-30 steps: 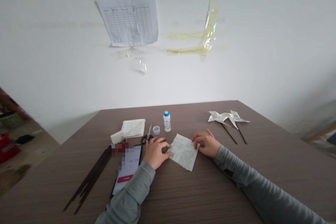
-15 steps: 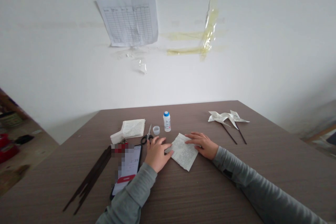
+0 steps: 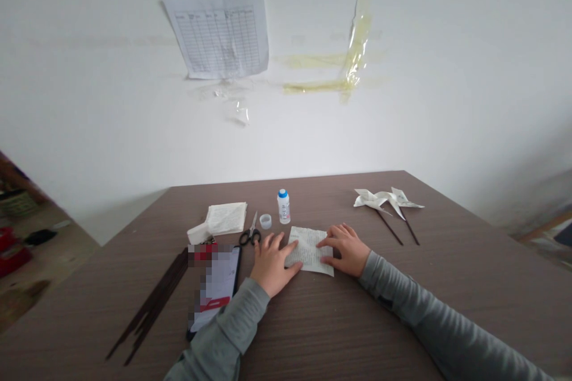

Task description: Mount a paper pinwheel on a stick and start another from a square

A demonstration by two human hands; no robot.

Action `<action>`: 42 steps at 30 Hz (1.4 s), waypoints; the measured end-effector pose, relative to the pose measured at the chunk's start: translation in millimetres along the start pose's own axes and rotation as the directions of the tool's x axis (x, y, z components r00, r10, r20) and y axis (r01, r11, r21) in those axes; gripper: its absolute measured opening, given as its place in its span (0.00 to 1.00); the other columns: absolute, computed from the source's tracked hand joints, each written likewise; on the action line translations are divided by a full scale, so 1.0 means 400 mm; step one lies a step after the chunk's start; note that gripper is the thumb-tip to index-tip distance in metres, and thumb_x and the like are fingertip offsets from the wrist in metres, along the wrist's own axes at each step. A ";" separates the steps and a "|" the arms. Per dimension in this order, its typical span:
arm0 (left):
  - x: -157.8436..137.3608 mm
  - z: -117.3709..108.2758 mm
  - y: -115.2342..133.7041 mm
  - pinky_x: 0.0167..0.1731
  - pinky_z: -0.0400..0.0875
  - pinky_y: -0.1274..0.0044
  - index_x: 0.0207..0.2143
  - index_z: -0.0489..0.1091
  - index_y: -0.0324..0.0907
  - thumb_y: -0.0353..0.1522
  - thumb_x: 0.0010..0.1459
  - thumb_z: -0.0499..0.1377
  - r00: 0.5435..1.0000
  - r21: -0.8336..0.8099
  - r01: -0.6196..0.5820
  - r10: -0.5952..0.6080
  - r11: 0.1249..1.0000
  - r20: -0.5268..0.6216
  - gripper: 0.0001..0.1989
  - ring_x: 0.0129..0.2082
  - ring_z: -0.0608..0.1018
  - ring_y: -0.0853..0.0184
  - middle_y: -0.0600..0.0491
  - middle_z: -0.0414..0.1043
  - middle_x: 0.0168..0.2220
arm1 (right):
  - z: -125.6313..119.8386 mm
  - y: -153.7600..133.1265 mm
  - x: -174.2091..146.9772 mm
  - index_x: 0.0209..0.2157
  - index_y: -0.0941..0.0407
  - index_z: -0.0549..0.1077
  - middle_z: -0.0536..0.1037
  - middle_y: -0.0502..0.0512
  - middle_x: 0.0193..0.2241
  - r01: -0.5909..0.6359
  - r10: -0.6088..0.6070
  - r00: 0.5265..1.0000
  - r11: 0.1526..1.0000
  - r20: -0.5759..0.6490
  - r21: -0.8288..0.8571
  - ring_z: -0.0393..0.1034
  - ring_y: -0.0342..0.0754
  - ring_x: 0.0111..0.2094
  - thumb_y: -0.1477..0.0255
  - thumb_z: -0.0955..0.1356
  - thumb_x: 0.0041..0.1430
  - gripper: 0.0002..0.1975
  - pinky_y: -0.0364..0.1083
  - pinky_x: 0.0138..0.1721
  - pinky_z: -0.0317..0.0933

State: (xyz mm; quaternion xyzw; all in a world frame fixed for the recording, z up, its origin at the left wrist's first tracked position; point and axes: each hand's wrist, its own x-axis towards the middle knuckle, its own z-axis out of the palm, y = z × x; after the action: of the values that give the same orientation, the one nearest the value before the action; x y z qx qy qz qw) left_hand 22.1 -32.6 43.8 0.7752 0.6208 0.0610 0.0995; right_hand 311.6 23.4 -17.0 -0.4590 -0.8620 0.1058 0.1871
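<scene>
A square sheet of printed paper [image 3: 308,253] lies on the table between my hands. My left hand [image 3: 273,265] rests at its left edge, fingers spread, with thumb and index finger touching the paper. From the other side my right hand [image 3: 347,250] touches the right edge, its fingers also apart. Just beyond the paper stands a white glue bottle [image 3: 283,208] with a blue top. Beside the bottle sits a clear cap [image 3: 265,221], and a pair of scissors [image 3: 251,233] with black handles lies close to my left fingertips.
Two paper pinwheels [image 3: 388,200] on dark sticks lie at the back right. Left of the scissors are a stack of paper squares [image 3: 226,218], a phone [image 3: 218,292] partly under my left forearm, and a bundle of dark sticks [image 3: 152,303]. A wall stands behind the table [image 3: 348,333].
The printed sheet has turned from a diamond-like angle to lie nearly square to me. Both hands have shifted slightly with it and stay on its edges.
</scene>
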 end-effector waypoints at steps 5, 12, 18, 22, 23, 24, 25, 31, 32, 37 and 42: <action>0.001 -0.016 0.003 0.91 0.59 0.31 0.81 0.85 0.62 0.32 0.83 0.69 0.999 0.008 0.001 -0.001 1.000 0.046 0.30 0.91 0.70 0.35 0.47 0.72 0.91 | 0.008 -0.009 0.005 0.56 0.41 0.97 0.92 0.60 0.53 -0.050 0.051 0.999 0.999 0.013 -0.013 0.87 0.66 0.60 0.70 0.77 0.81 0.14 0.76 0.79 0.70; 0.000 -0.021 -0.004 0.91 0.57 0.29 0.74 0.92 0.61 0.30 0.82 0.67 0.999 -0.063 0.001 0.002 0.998 0.042 0.26 0.91 0.69 0.31 0.48 0.75 0.89 | 0.025 0.006 0.006 0.57 0.43 0.95 0.93 0.61 0.67 -0.005 0.005 1.000 0.998 -0.003 0.069 0.86 0.71 0.70 0.74 0.80 0.72 0.17 0.73 0.77 0.73; -0.003 -0.007 -0.013 0.89 0.55 0.26 0.73 0.92 0.57 0.35 0.78 0.72 0.999 -0.109 -0.032 0.030 0.994 -0.020 0.25 0.89 0.70 0.26 0.44 0.79 0.87 | 0.029 0.008 0.007 0.63 0.43 0.96 0.93 0.64 0.66 0.003 -0.004 0.999 1.000 0.033 0.007 0.85 0.73 0.66 0.68 0.85 0.68 0.23 0.75 0.73 0.74; -0.006 -0.012 -0.014 0.91 0.53 0.28 0.76 0.89 0.57 0.42 0.71 0.80 0.998 -0.114 -0.047 0.051 0.992 0.031 0.33 0.91 0.69 0.25 0.44 0.75 0.89 | 0.041 0.023 0.009 0.65 0.42 0.95 0.93 0.63 0.66 0.042 -0.043 0.998 0.999 0.055 0.028 0.84 0.73 0.67 0.62 0.89 0.65 0.27 0.76 0.75 0.73; -0.007 -0.014 -0.014 0.91 0.54 0.28 0.77 0.89 0.58 0.43 0.69 0.81 0.997 -0.118 -0.051 0.057 0.992 0.050 0.35 0.90 0.69 0.25 0.44 0.75 0.89 | 0.046 0.029 0.010 0.65 0.42 0.95 0.93 0.63 0.67 0.041 -0.043 0.997 0.999 0.058 0.027 0.84 0.73 0.67 0.61 0.90 0.64 0.28 0.76 0.76 0.72; -0.006 -0.015 -0.016 0.91 0.54 0.28 0.78 0.88 0.58 0.43 0.69 0.82 0.996 -0.120 -0.057 0.065 0.991 0.068 0.37 0.90 0.69 0.26 0.44 0.75 0.89 | 0.051 0.036 0.011 0.65 0.41 0.95 0.93 0.63 0.67 0.039 -0.041 0.997 0.999 0.060 0.024 0.84 0.73 0.67 0.61 0.91 0.62 0.30 0.77 0.76 0.72; -0.006 -0.016 -0.018 0.91 0.54 0.27 0.80 0.86 0.58 0.44 0.68 0.82 0.994 -0.121 -0.063 0.074 0.991 0.084 0.39 0.91 0.69 0.26 0.43 0.75 0.89 | 0.056 0.042 0.012 0.65 0.41 0.95 0.92 0.62 0.68 0.037 -0.038 0.998 0.999 0.058 0.021 0.83 0.74 0.68 0.61 0.91 0.61 0.31 0.77 0.77 0.72; -0.002 -0.012 -0.030 0.90 0.56 0.27 0.80 0.86 0.57 0.46 0.66 0.83 0.992 -0.142 -0.079 0.091 0.987 0.082 0.41 0.90 0.70 0.25 0.42 0.77 0.88 | 0.077 0.064 0.016 0.66 0.40 0.95 0.92 0.64 0.71 0.042 -0.045 0.997 0.998 0.061 0.042 0.83 0.76 0.71 0.61 0.93 0.57 0.35 0.78 0.78 0.71; -0.001 -0.011 -0.030 0.90 0.56 0.27 0.79 0.87 0.57 0.45 0.66 0.83 0.993 -0.149 -0.080 0.091 0.986 0.072 0.40 0.89 0.71 0.25 0.42 0.78 0.87 | 0.078 0.066 0.016 0.66 0.40 0.95 0.92 0.64 0.71 0.042 -0.045 0.997 0.998 0.062 0.046 0.83 0.76 0.71 0.61 0.93 0.57 0.35 0.79 0.78 0.70; -0.001 -0.008 -0.028 0.90 0.55 0.26 0.77 0.89 0.57 0.43 0.68 0.82 0.994 -0.160 -0.076 0.087 0.984 0.062 0.36 0.88 0.72 0.24 0.42 0.80 0.86 | 0.078 0.074 0.018 0.64 0.41 0.96 0.93 0.63 0.70 0.050 -0.053 0.997 0.998 0.049 0.050 0.84 0.75 0.70 0.60 0.94 0.57 0.33 0.79 0.80 0.70; 0.001 -0.006 -0.029 0.90 0.55 0.26 0.78 0.88 0.58 0.43 0.68 0.83 0.994 -0.159 -0.072 0.084 0.985 0.069 0.37 0.89 0.71 0.25 0.41 0.79 0.86 | 0.072 0.075 0.020 0.53 0.42 0.98 0.95 0.61 0.67 0.068 -0.070 0.997 0.994 0.020 0.086 0.87 0.73 0.68 0.59 0.92 0.63 0.18 0.77 0.80 0.71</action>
State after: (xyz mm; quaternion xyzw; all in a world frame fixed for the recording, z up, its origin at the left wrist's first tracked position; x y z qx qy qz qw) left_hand 10.8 -29.5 43.3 0.7906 0.5790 0.0839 0.1807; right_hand 318.0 46.5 -51.9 -0.4194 -0.8741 0.1413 0.2002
